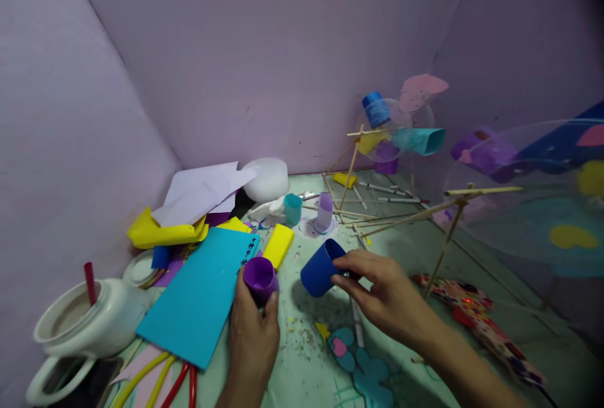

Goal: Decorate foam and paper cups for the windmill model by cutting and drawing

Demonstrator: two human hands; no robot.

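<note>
My left hand (255, 326) is wrapped round a small purple cup (260, 277), its opening tilted up towards me. To the right, my right hand (372, 282) pinches the rim of a blue cup (319, 271), held tilted above the table. Just behind the purple cup lies a yellow foam piece (279, 245). A teal sheet (201, 298) with dark writing lies left of my left hand. Beyond the cups stand a teal cup (293, 209) and a lilac cup (324, 211). Below my right hand are blue foam shapes (370, 373) with a pink heart.
Stick frames (443, 250) carrying wheels with coloured cups stand at the right. At the left are a white pot (111, 317) and scissors with red and yellow handles (177, 386). White paper (202, 191) and a white rounded object (267, 179) lie at the back.
</note>
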